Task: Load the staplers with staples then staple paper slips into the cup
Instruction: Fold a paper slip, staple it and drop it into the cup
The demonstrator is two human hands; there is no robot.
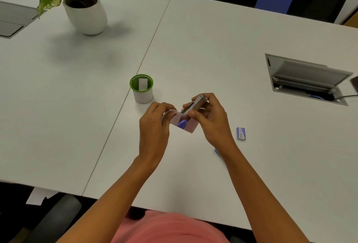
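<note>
My right hand [210,120] grips a small stapler [194,104] with a silver top and a purple base, held above the table. Its jaws sit over a pale pink paper slip [188,125], and my left hand [154,126] pinches the slip's left end. A white cup with a green rim [143,95] stands just beyond my left hand, with one white slip upright inside it. A small blue staple box [241,134] lies to the right of my right hand. A light blue object [218,152] peeks out from under my right forearm.
A potted plant [85,13] stands at the far left. An open cable hatch [308,80] is set in the table at the right, another closed one at the far left edge. Black chairs stand behind the table. White paper [37,196] lies below the table's near edge.
</note>
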